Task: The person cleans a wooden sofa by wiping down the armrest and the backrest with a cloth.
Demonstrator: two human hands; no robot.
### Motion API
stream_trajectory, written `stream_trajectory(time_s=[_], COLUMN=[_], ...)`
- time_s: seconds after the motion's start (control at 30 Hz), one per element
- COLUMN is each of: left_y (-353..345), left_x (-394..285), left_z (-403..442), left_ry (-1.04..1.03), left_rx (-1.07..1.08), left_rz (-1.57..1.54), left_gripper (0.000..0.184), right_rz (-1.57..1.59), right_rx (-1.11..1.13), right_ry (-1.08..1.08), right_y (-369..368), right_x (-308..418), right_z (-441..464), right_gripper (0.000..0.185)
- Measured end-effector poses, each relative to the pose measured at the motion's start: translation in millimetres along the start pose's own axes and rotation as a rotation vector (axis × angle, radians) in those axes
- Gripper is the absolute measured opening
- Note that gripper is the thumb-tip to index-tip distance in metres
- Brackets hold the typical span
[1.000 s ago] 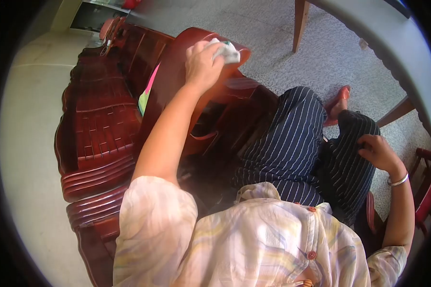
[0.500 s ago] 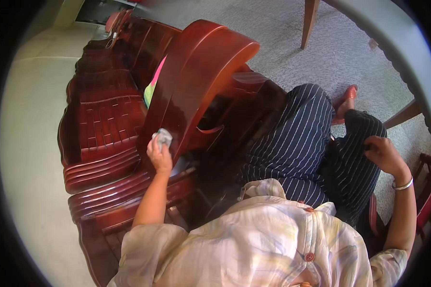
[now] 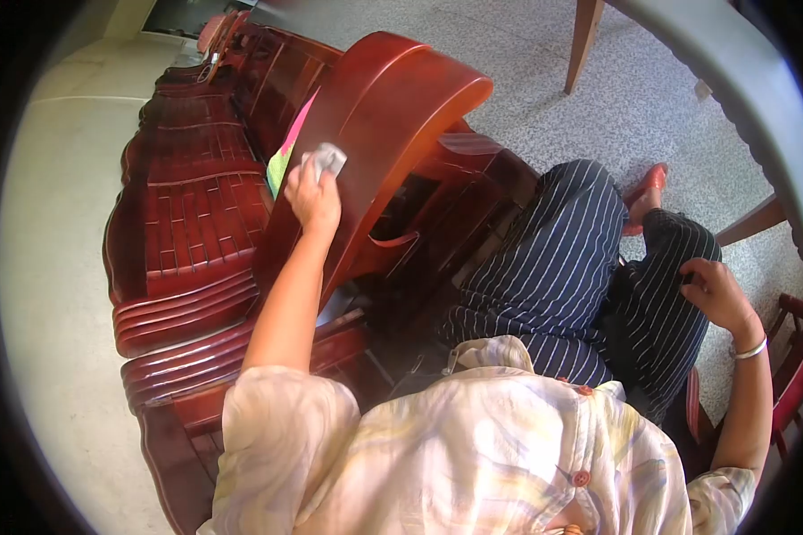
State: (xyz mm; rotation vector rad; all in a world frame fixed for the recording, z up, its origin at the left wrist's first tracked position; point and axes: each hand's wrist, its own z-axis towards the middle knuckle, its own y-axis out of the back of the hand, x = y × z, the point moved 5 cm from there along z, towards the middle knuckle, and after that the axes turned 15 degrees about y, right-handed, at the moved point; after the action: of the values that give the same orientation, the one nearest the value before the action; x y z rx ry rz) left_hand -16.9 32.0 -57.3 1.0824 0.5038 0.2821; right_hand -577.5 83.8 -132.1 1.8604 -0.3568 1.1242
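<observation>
Left hand: the person's left hand (image 3: 314, 198) is closing around a crumpled cloth (image 3: 330, 160), fingers and thumb gripping it.
Cloth: the pale wad is sticking out past the fingertips and resting against the broad top of the armrest (image 3: 410, 98), near its inner edge.
Armrest: the glossy red-brown wood is curving upward and away, its rounded end rising over the floor (image 3: 526, 80).
Beside the armrest: a pink and green item (image 3: 283, 160) is peeking out from behind it.
Sofa: the slatted wooden sofa (image 3: 196, 232) is stretching along the pale wall (image 3: 58, 267).
Right hand: the right hand (image 3: 716, 292) is hovering at or resting on the striped trousers (image 3: 544, 250), fingers bending inward; how tightly they are curling cannot be told.
Wrist: a silver bracelet (image 3: 751, 349) is circling it.
Foot: a red shoe (image 3: 647, 187) is showing beyond the knees.
</observation>
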Motion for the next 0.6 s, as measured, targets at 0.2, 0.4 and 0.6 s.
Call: stream_trajectory(time_s=[0.2, 0.4, 0.6], left_y=[-15.8, -23.9, -21.9], left_x=[-94.9, -126.0, -66.5], left_z=[20.1, 36.9, 49.4], left_ry=[-0.284, -0.252, -0.339], left_rx=[-0.072, -0.022, -0.016], left_rz=[-0.02, -0.026, -0.058], left_gripper=[0.033, 0.03, 0.035], right_rz=[0.004, -0.001, 0.033], right_rx=[0.002, -0.009, -0.055], right_ry=[-0.009, 0.022, 0.005], right_y=[1.1, 1.0, 7.2], right_x=[-1.5, -7.3, 0.4], right_z=[0.1, -3.5, -8.6], right_gripper=[0.021, 0.019, 0.019])
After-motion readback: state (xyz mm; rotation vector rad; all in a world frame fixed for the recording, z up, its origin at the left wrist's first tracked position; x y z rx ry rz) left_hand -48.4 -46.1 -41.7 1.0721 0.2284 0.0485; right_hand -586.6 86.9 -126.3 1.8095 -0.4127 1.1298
